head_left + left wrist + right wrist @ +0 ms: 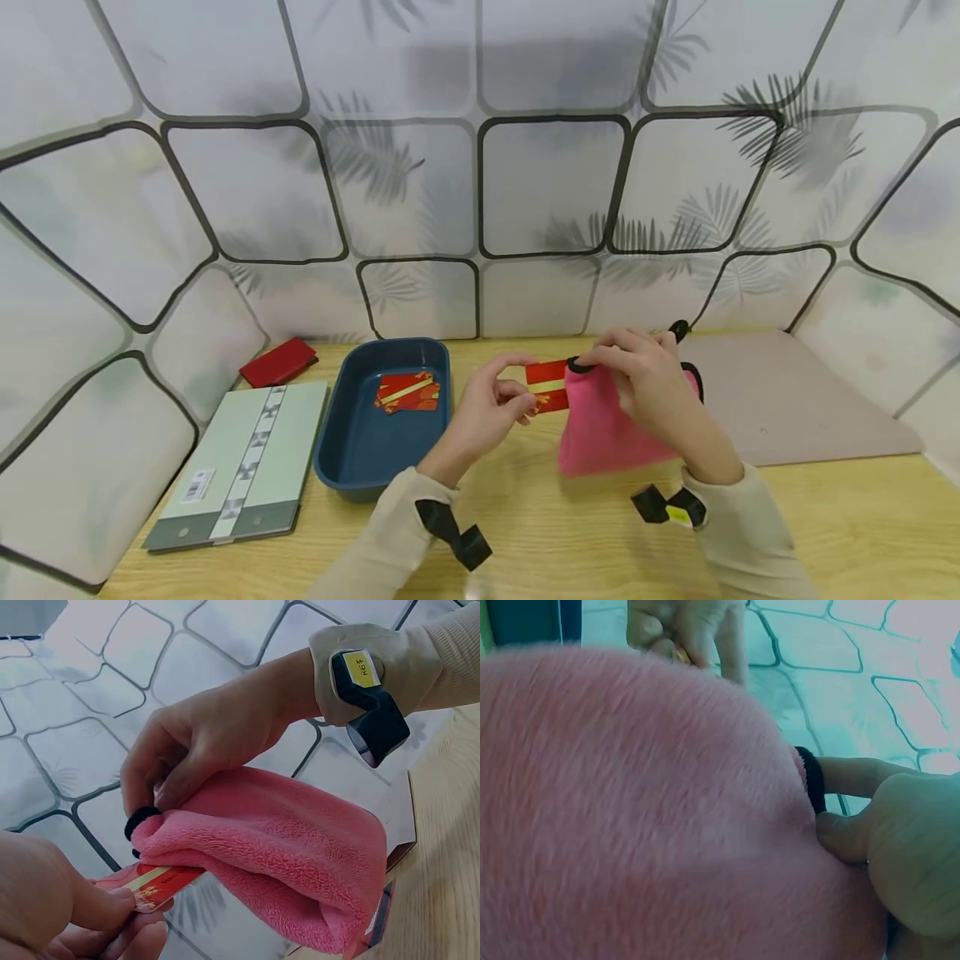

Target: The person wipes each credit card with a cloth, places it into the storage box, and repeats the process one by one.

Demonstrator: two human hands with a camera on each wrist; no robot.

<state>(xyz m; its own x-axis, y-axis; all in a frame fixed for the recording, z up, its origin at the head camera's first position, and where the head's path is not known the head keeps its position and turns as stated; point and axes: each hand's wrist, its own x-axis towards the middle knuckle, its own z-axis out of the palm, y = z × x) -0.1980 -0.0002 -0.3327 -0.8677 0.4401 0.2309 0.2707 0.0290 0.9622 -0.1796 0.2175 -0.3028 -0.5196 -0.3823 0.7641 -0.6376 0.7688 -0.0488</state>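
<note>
My left hand [483, 408] pinches a red card with a gold band [546, 387] between thumb and fingers. The card's far end is inside the mouth of a pink plush pouch [600, 442] with black edging. With thumb and fingers, my right hand [651, 387] grips the pouch by that black edge. In the left wrist view, the card [169, 885] enters under the fold of the fuzzy pouch [277, 832]. Pink fabric [630, 802] fills most of the right wrist view and hides the card's inner end. Similar red cards [408, 392] lie in a dark blue tray [382, 458].
Left of the tray lies a pale green, flat folder-like item [292, 442] with a patterned band. Behind it sits a dark red wallet-like item [277, 363]. A pinkish-grey mat [802, 408] covers the table's right side. A patterned cloth wall [555, 192] closes off the back.
</note>
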